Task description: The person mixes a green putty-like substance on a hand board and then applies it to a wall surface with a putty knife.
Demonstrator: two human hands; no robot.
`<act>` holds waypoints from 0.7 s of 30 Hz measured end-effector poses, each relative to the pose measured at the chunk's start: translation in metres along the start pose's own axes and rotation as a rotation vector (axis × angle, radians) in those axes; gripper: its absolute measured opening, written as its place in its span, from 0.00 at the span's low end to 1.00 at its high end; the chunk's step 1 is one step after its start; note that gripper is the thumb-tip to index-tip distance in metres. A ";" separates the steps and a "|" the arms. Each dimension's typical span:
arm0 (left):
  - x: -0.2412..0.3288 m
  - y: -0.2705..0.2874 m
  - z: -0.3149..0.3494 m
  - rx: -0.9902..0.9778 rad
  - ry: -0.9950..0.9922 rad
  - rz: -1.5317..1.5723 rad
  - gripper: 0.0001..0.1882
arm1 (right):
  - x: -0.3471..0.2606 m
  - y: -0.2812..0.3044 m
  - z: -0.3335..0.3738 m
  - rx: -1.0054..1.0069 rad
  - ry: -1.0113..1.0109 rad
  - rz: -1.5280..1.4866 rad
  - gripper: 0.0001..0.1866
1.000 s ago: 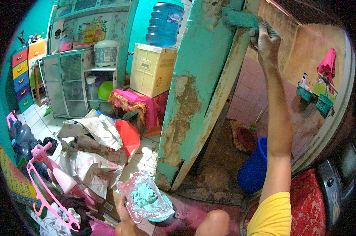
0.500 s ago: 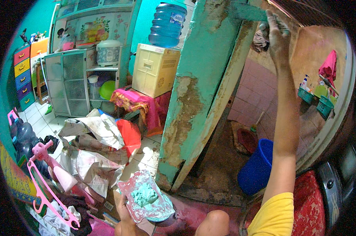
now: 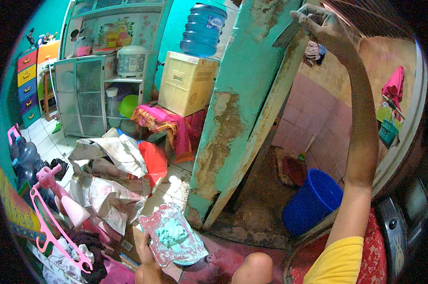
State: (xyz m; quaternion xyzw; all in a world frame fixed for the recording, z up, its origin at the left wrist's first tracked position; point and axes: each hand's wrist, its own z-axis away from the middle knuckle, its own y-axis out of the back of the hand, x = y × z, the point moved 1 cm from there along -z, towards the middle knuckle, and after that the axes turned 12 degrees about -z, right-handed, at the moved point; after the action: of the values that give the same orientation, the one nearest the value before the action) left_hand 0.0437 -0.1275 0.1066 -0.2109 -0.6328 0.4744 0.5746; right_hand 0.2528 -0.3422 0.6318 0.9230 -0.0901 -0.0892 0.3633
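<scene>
My right hand (image 3: pixel 325 31) is raised at the upper right, fingers closed round a putty knife (image 3: pixel 285 35) whose thin flat blade lies at the edge of the turquoise wall (image 3: pixel 240 71). Bare brownish patches (image 3: pixel 223 123) show where the wall's paint is gone. Low in front of me, my left hand (image 3: pixel 146 253) grips the near left side of a smeared, pinkish tray (image 3: pixel 151 223). A heap of wet turquoise putty (image 3: pixel 172 234) lies on it. The left fingers beneath the tray are hidden.
Crumpled sheets (image 3: pixel 114 189) cover floor at left, near a pink hanger-like frame (image 3: pixel 50 227). A blue bucket (image 3: pixel 313 203) stands past the doorway. Behind are a cabinet (image 3: pixel 79 97), a rice cooker (image 3: pixel 131 61) and a water jug (image 3: pixel 202 31) on a cream box (image 3: pixel 188 83).
My right hand has turned and shifted slightly left, and the knife blade now shows edge-on against the wall's corner. The tray stays nearly in place in my left hand.
</scene>
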 end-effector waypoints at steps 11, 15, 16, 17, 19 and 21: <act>0.005 -0.015 0.007 0.013 -0.031 -0.047 0.23 | -0.006 -0.018 -0.011 -0.205 0.114 0.297 0.15; 0.001 0.003 0.003 0.024 -0.090 -0.190 0.23 | 0.003 -0.027 -0.016 -0.252 0.177 0.326 0.17; 0.003 0.002 0.003 0.029 -0.121 -0.276 0.23 | 0.001 -0.029 -0.017 -0.271 0.162 0.342 0.17; 0.003 0.000 0.003 0.028 -0.096 -0.200 0.23 | -0.004 -0.030 -0.017 -0.289 0.149 0.356 0.17; 0.005 -0.008 0.003 0.023 -0.046 -0.052 0.23 | -0.007 -0.031 -0.020 -0.313 0.135 0.403 0.17; 0.003 -0.005 0.000 0.023 -0.052 -0.040 0.23 | -0.006 -0.031 -0.025 -0.323 0.133 0.465 0.17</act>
State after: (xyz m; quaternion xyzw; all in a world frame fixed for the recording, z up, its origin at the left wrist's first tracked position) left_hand 0.0441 -0.1273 0.1121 -0.1792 -0.6460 0.4755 0.5697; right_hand 0.2560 -0.3026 0.6293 0.8115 -0.2601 0.0440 0.5214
